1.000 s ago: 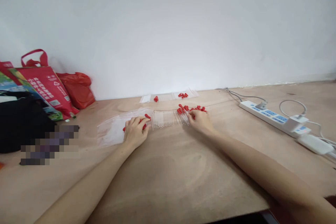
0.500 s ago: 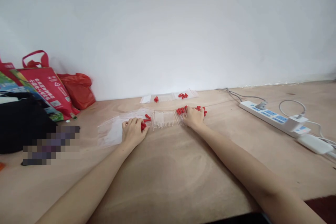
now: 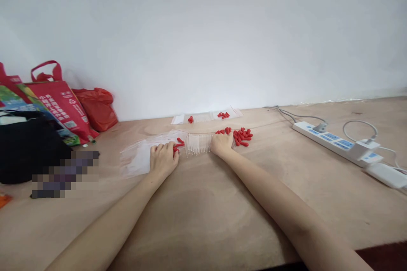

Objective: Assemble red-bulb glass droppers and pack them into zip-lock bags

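Note:
A row of thin clear tubes [image 3: 197,144] lies side by side on the wooden table. My right hand [image 3: 222,142] is at the right end of this row, fingers curled down and closed; what they pinch is hidden. Just beyond and to its right is a pile of small red rubber bulbs [image 3: 243,136]. My left hand [image 3: 163,159] rests on a clear plastic bag [image 3: 136,159], its fingers bent. Red bulbs [image 3: 175,148] show between its thumb and forefinger, and a few more [image 3: 180,141] lie just past them by the left end of the row.
Against the wall lies another clear bag [image 3: 203,117] with tubes and red bulbs. A white power strip [image 3: 333,142] with cables and a plugged-in charger [image 3: 362,149] is on the right. At the left stand a red carrier bag [image 3: 60,106], a red plastic bag [image 3: 100,110] and a black bag [image 3: 32,148].
My right hand has moved left, from the red bulbs to the right end of the tube row, uncovering more of the pile. My left hand has stayed nearly in place.

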A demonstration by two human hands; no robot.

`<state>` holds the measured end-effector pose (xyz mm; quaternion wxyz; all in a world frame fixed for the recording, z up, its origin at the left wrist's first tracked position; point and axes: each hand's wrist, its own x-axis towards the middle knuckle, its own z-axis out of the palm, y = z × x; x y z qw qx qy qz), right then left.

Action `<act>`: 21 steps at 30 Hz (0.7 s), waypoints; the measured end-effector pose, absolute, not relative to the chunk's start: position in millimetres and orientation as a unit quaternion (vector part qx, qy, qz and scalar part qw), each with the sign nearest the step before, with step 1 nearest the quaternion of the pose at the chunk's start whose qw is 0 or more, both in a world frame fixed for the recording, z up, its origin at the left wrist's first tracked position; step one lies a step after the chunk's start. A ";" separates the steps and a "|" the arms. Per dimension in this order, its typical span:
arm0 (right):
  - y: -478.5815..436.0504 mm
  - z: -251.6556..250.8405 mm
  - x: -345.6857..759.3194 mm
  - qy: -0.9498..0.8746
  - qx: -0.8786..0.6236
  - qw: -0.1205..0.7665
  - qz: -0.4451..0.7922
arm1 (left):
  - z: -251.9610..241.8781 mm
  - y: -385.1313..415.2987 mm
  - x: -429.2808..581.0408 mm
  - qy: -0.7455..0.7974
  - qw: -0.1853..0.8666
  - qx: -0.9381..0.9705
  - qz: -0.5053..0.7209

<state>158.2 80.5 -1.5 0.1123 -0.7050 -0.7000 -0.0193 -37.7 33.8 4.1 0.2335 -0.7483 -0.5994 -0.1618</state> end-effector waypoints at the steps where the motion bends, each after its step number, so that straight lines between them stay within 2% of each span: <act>1: 81.4 -1.7 156.7 -0.698 -0.707 0.109 -0.018 | 4.1 33.5 -37.5 -0.603 0.232 -0.746 -0.161; 8: 69.0 0.7 159.7 -0.701 -0.702 0.119 -0.040 | 2.2 32.8 -40.9 -0.596 0.219 -0.752 -0.176; 13: 44.0 -6.8 188.1 -0.739 -0.635 0.196 -0.114 | -1.6 35.9 -47.5 -0.574 0.193 -0.777 -0.173; 18: 20.9 -25.7 228.5 -0.800 -0.534 0.262 -0.081 | 1.4 36.0 -49.4 -0.568 0.210 -0.783 -0.145; 21: 13.3 -31.8 243.4 -0.811 -0.486 0.319 -0.068 | 7.3 31.6 -45.1 -0.558 0.218 -0.779 -0.183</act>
